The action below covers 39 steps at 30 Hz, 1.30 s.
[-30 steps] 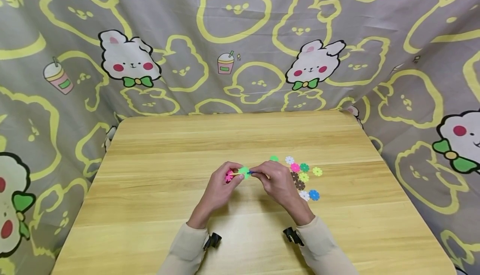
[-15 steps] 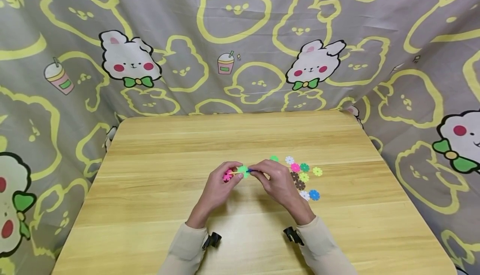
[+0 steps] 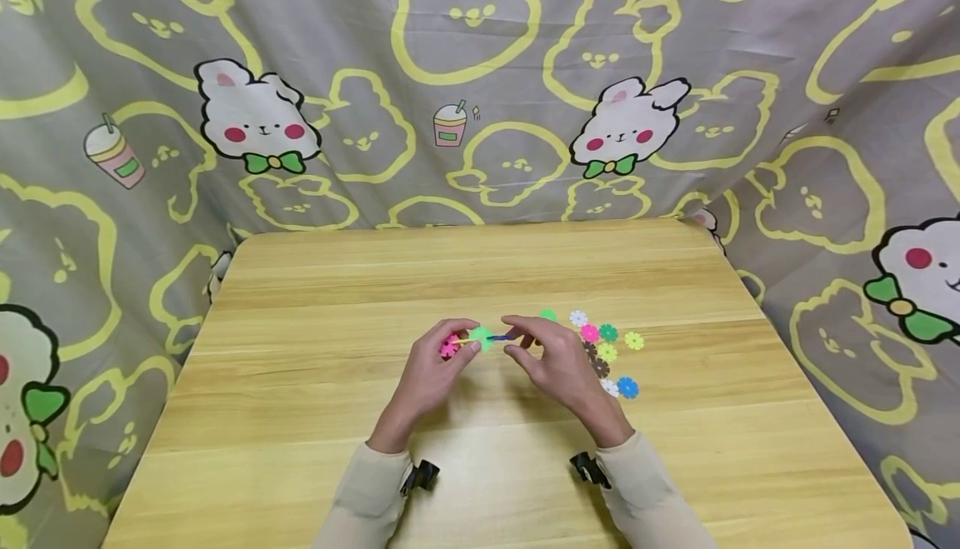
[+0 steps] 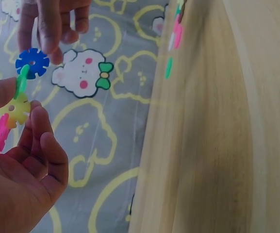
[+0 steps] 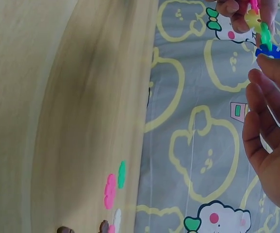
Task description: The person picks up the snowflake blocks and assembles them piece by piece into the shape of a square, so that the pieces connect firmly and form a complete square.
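L hand pinches disc chain; R hand fingers loose just right of chain, at blue disc. Prob light, stiff plastic; grip flat faces

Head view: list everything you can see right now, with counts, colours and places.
Joined chain: one, pink, yellow, green and blue discs, held above the table between both hands.
Loose discs: about nine, green, white, pink, yellow, brown and blue, on the table right of the hands.
Table: one, light wood.
Cloth backdrop: one, grey with yellow outlines and white rabbits, behind and beside the table.
Wrist cameras: two, black, at the cuffs.
Left hand: pinches the chain's pink end.
Right hand: fingers at the blue end.
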Motion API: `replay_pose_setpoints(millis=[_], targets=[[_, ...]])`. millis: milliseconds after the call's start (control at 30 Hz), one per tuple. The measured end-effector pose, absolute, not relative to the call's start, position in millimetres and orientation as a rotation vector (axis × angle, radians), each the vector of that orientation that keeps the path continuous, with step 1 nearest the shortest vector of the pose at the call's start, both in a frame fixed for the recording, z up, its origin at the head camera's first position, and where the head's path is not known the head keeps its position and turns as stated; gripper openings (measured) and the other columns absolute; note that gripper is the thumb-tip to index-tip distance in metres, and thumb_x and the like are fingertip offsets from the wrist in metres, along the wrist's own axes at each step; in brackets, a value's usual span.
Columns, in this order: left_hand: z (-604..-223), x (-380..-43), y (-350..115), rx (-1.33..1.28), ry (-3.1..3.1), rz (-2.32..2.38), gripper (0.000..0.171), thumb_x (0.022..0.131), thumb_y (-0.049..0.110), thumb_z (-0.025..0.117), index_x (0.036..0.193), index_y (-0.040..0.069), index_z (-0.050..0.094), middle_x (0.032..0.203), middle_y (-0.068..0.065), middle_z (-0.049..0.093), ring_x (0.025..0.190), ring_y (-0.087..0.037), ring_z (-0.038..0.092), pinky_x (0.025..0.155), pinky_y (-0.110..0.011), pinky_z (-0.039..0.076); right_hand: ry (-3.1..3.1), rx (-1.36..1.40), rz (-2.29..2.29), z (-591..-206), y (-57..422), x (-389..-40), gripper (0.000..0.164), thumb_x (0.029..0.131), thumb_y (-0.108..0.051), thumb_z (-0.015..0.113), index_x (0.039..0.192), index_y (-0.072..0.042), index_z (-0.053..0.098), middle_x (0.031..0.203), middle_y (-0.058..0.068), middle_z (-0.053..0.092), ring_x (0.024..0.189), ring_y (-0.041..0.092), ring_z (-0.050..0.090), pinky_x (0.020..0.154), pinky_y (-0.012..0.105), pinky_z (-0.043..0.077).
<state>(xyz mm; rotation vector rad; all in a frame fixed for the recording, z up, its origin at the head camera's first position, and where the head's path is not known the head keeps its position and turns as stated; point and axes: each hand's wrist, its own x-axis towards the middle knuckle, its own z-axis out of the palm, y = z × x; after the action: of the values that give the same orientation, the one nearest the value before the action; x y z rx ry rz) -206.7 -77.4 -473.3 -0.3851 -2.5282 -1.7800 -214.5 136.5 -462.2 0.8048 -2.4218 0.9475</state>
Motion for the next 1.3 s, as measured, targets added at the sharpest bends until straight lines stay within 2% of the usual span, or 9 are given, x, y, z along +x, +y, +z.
replay_pose_setpoints(millis=[233, 533, 800, 1000, 1300], targets=[[-472, -208, -80, -0.385, -2.509, -1.78, 0.023, 0.093, 0.024, 0.066, 0.116, 0.021, 0.066, 0.101, -0.002, 0.062, 0.078, -0.014, 0.051, 0.063, -0.02, 0.044, -2.48, 0.769, 0.95, -467, 145, -215, 0.038, 0.082, -0.008, 0.076, 0.119, -0.01, 0.067, 0.092, 0.001, 0.074, 0.077, 0.011, 0.067, 0.066, 0.034, 0.056], [-471, -208, -83, -0.374, -2.487, -1.803, 0.024, 0.092, 0.023, 0.067, 0.116, 0.018, 0.067, 0.1, -0.005, 0.062, 0.075, -0.014, 0.049, 0.061, -0.019, 0.041, -2.566, 0.66, 0.918, -472, 166, -219, 0.034, 0.083, -0.006, 0.074, 0.116, -0.01, 0.068, 0.093, 0.003, 0.073, 0.078, 0.013, 0.067, 0.066, 0.036, 0.056], [-464, -206, -82, -0.293, -2.53, -1.776, 0.025, 0.092, 0.014, 0.066, 0.116, 0.01, 0.066, 0.102, -0.009, 0.063, 0.077, -0.014, 0.049, 0.063, -0.018, 0.04, -2.747, 0.393, 0.896, -476, 192, -219, 0.026, 0.085, -0.011, 0.073, 0.111, -0.011, 0.07, 0.098, 0.005, 0.072, 0.08, 0.017, 0.068, 0.068, 0.034, 0.056], [-441, -195, -80, -0.296, -2.533, -1.786, 0.025, 0.092, 0.009, 0.065, 0.116, 0.003, 0.065, 0.1, -0.013, 0.062, 0.076, -0.013, 0.047, 0.064, -0.018, 0.04, -2.886, 0.217, 0.84, -489, 214, -220, 0.029, 0.086, -0.012, 0.071, 0.114, -0.007, 0.069, 0.102, 0.011, 0.068, 0.085, 0.023, 0.064, 0.069, 0.036, 0.054], [-436, -193, -79, -0.313, -2.549, -1.765, 0.024, 0.092, 0.01, 0.065, 0.115, 0.004, 0.066, 0.099, -0.012, 0.062, 0.076, -0.013, 0.048, 0.063, -0.017, 0.039, -3.064, 0.135, 0.791, -504, 230, -223, 0.036, 0.087, -0.016, 0.071, 0.121, -0.008, 0.065, 0.107, 0.013, 0.062, 0.09, 0.025, 0.06, 0.077, 0.042, 0.052]])
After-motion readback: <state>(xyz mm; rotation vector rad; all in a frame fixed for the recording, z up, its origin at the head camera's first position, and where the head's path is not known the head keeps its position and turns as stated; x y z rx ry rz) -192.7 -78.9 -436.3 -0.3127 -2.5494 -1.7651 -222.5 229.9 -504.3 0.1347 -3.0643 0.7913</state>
